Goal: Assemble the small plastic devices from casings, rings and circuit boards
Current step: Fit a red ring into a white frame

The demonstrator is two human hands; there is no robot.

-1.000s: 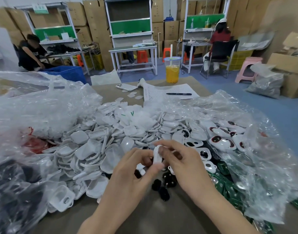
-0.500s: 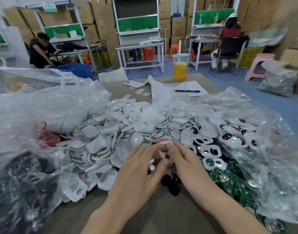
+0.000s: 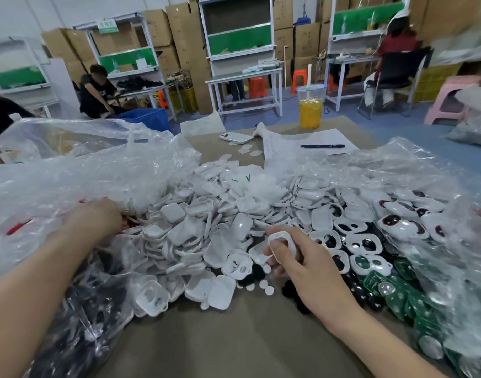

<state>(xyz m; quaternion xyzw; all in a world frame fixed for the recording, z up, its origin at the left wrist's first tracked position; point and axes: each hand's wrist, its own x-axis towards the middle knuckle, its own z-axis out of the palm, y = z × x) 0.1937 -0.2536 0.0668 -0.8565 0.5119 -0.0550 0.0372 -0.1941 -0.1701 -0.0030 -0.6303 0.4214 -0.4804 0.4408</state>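
From the head view, we see our right hand [image 3: 307, 266] over the middle of the desk [image 3: 220, 336], fingers curled round a white casing [image 3: 282, 240] with the thumb pressed on its face. It is held just above the near edge of the pile of white casings [image 3: 206, 222]. Our left hand [image 3: 93, 219] reaches towards the desk's left side, where the pile meets a clear plastic bag [image 3: 70, 181]. Its fingertips are hidden there, so we cannot tell whether it grasps anything. Green circuit boards [image 3: 392, 290] lie by the right edge, with small black pieces [image 3: 289, 291] just beside our right hand. At the far edge stand a drink cup [image 3: 310, 107], a phone [image 3: 235, 137] and a pen [image 3: 322, 145] on a paper sheet [image 3: 288, 151].
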